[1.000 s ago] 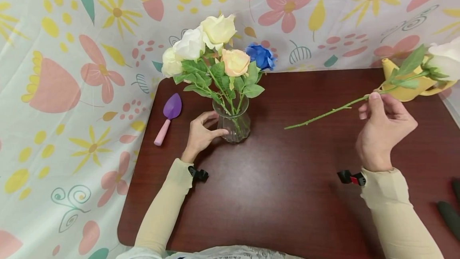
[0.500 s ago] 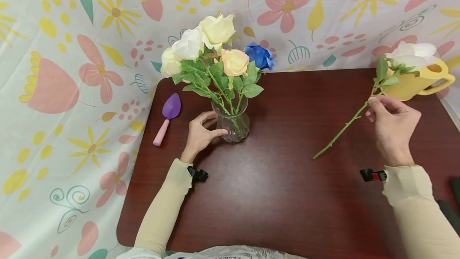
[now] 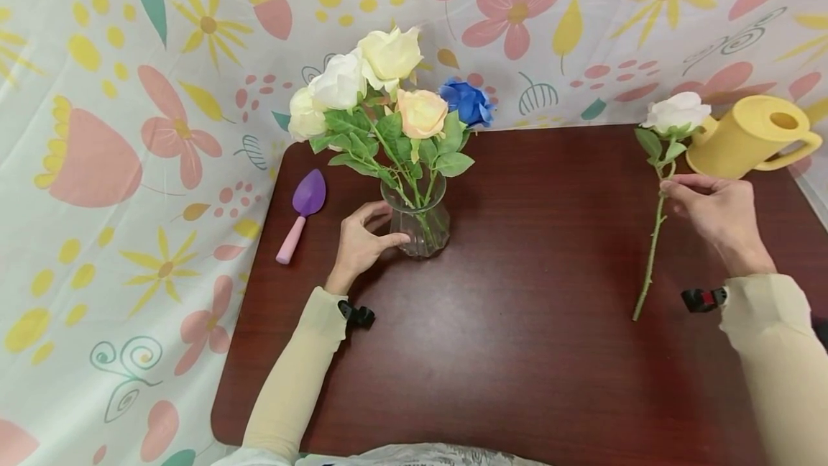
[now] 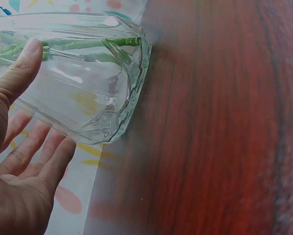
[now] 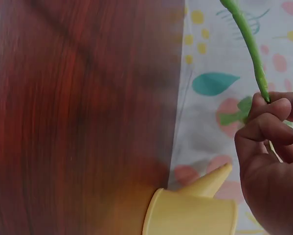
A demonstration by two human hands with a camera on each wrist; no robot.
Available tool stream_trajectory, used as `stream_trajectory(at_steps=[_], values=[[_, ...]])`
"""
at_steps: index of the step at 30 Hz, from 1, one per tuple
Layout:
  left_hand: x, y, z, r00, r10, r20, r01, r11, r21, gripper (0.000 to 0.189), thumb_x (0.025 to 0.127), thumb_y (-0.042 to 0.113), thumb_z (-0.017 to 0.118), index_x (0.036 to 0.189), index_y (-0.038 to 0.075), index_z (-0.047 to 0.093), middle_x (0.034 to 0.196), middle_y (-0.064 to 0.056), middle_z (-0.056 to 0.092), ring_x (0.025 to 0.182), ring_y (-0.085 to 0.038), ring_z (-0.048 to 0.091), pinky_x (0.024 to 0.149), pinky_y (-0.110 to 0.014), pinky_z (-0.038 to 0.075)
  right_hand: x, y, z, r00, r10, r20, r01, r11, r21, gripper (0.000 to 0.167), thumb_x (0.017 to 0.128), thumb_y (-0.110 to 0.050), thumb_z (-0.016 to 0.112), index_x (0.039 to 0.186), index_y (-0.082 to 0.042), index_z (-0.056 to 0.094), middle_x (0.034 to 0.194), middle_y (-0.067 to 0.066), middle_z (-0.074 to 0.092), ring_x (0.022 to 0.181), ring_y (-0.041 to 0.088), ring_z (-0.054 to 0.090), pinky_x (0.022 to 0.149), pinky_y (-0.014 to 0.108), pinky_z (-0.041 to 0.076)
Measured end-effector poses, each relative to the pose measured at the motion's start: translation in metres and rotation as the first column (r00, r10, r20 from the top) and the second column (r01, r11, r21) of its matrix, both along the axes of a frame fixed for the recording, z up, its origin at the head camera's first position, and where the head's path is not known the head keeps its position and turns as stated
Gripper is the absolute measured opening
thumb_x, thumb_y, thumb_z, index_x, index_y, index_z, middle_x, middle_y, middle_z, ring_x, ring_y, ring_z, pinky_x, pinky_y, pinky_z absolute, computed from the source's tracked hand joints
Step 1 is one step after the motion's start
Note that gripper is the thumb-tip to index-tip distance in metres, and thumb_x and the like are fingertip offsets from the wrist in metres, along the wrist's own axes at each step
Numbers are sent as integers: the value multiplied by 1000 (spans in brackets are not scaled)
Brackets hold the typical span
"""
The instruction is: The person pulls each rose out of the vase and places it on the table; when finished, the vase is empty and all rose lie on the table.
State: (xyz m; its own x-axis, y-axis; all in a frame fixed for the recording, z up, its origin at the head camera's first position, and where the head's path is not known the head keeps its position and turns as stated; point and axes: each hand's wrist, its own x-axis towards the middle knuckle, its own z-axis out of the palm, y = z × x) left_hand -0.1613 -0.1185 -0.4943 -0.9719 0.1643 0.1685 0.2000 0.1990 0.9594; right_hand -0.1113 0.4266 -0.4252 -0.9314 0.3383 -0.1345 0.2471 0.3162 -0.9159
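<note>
A clear glass vase (image 3: 420,232) stands on the table, holding several roses in white, cream, peach and blue with green leaves. My left hand (image 3: 365,239) holds the vase by its left side; in the left wrist view the thumb lies over the glass (image 4: 107,93) and the fingers reach along its other side. Over the right part of the table, my right hand (image 3: 721,218) pinches the stem of a white rose (image 3: 675,113) just below its leaves. That rose is nearly upright, its cut end pointing down. In the right wrist view the green stem (image 5: 249,44) rises from the fingertips.
A yellow watering can (image 3: 744,139) stands at the back right, close behind the held rose. On the left lies a small trowel (image 3: 309,193) with a purple blade and pink handle. Patterned cloth (image 3: 517,42) hangs behind the brown table (image 3: 517,351).
My right hand has moved a little right and turned the white rose from slanting to nearly upright, its stem end swinging down. The left hand has stayed at the vase.
</note>
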Motion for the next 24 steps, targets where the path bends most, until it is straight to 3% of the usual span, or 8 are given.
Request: stream_trajectory(at_steps=[6, 11, 18, 24], values=[[0, 0, 1, 1000, -3, 5, 3, 1000, 0, 64, 73, -7, 98, 132, -8, 71, 128, -30, 73, 124, -45, 72, 110, -48, 65, -12, 18, -11, 994, 73, 84, -84, 987, 135, 32, 104, -31, 74, 83, -54, 76, 72, -35, 72, 66, -12, 67, 60, 6, 54], [0, 0, 1, 1000, -3, 14, 3, 1000, 1, 64, 73, -7, 98, 132, -8, 71, 128, -30, 73, 125, -45, 72, 110, -48, 65, -20, 32, -25, 981, 111, 159, -138, 975, 174, 28, 104, -40, 74, 83, -58, 75, 72, -35, 72, 69, -11, 65, 62, 9, 52], [1, 0, 1, 1000, 2, 14, -2, 1000, 0, 64, 73, -6, 98, 132, -7, 72, 128, -29, 73, 124, -44, 73, 110, -48, 65, -26, 45, -40, 959, 164, 231, -191, 977, 98, 17, 105, -46, 72, 92, -54, 79, 78, -34, 73, 76, -9, 63, 68, 7, 49], [0, 0, 0, 1000, 1, 10, -1, 1000, 1, 65, 72, -7, 98, 132, -6, 72, 129, -29, 73, 124, -44, 73, 110, -48, 65, -31, 52, -49, 953, 185, 241, -216, 970, 112, 19, 106, -49, 68, 90, -55, 76, 80, -34, 72, 76, -6, 61, 68, 10, 49]])
